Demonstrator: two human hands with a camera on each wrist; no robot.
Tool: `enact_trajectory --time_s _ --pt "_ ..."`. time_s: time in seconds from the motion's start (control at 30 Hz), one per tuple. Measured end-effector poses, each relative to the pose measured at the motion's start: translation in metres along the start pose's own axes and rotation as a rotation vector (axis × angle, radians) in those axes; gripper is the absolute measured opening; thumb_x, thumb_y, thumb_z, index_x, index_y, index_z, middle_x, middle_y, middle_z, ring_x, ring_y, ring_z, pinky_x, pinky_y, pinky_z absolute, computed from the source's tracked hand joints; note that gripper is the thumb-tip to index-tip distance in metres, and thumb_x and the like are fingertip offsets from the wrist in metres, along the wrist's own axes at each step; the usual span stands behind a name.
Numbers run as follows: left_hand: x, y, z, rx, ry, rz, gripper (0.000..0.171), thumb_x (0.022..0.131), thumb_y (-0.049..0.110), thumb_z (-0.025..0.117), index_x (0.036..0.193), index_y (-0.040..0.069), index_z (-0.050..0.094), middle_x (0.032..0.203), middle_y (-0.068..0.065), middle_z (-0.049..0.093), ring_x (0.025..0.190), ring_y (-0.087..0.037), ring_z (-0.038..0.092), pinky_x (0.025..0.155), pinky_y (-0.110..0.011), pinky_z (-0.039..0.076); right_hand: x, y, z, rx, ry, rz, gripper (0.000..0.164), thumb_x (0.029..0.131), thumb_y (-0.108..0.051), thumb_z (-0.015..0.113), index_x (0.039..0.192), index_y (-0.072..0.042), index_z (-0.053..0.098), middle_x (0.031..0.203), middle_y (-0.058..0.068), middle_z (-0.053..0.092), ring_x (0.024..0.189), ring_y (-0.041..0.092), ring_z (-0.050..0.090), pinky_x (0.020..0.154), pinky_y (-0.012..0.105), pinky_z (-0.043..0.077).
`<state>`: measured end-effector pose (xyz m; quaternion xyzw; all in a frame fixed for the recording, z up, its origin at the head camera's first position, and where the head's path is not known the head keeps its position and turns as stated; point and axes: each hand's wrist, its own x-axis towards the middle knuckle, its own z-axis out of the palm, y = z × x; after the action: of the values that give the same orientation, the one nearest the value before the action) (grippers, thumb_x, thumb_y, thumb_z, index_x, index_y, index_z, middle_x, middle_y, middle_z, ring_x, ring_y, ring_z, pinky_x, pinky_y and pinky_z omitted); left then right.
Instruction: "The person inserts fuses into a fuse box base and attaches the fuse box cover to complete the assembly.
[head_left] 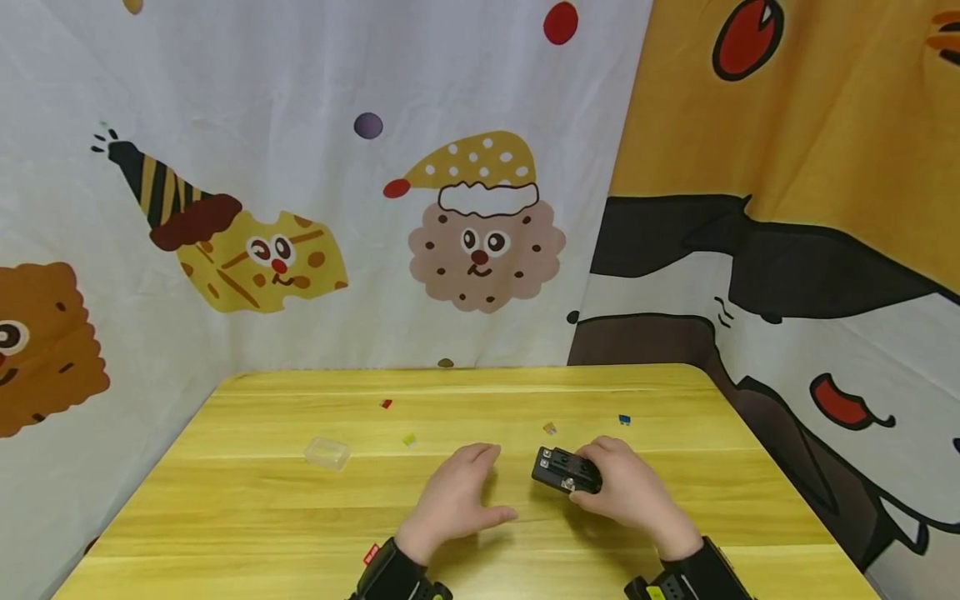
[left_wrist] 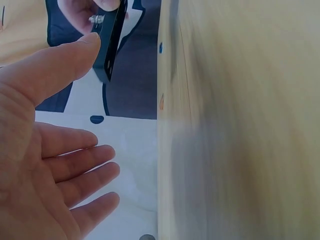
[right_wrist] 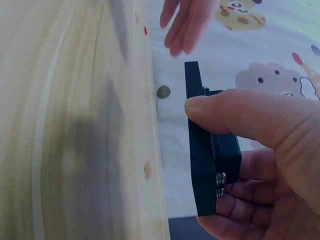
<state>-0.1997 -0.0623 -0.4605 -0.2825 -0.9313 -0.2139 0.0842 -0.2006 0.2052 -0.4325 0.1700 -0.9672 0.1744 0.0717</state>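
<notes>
My right hand [head_left: 626,492] grips a small black rectangular block with metal screw fittings [head_left: 566,471] and holds it above the table. In the right wrist view the thumb presses on the flat side of the black block [right_wrist: 202,160], and fingers curl behind it. A raised part and metal screws show on its other side. To the left of the block, my left hand [head_left: 457,496] hovers with fingers extended and thumb apart. Nothing lies in that palm [left_wrist: 30,165] in the left wrist view. What exactly the block is, I cannot tell.
On the wooden table [head_left: 262,517] lie a clear plastic box [head_left: 327,453] and small red [head_left: 386,403], yellow [head_left: 409,439], tan [head_left: 550,428] and blue pieces [head_left: 624,419]. A printed cartoon curtain [head_left: 300,100] hangs behind the far edge.
</notes>
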Motion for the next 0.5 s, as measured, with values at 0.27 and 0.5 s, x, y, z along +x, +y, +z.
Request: enact_trajectory --time_s 0.27,0.5 --pt "0.002 0.003 0.0 -0.017 0.008 0.001 0.086 0.074 0.047 0.084 0.138 -0.001 0.053 0.135 -0.016 0.057 0.124 -0.031 0.053 0.103 -0.043 0.043 0.006 -0.018 0.009 0.025 -0.03 -0.095 0.049 0.068 -0.031 0.089 0.107 -0.01 0.071 0.099 -0.002 0.059 0.086 0.014 0.054 0.076 0.038 0.051" --pt "0.003 0.001 0.001 -0.052 -0.001 0.0 0.078 0.073 0.043 0.086 0.133 0.001 0.058 0.128 -0.013 0.06 0.119 -0.028 0.055 0.1 -0.04 0.046 0.011 -0.027 0.018 0.05 -0.081 -0.209 0.046 0.071 -0.033 0.087 0.108 -0.012 0.07 0.101 -0.003 0.059 0.089 0.014 0.054 0.078 0.037 0.052"
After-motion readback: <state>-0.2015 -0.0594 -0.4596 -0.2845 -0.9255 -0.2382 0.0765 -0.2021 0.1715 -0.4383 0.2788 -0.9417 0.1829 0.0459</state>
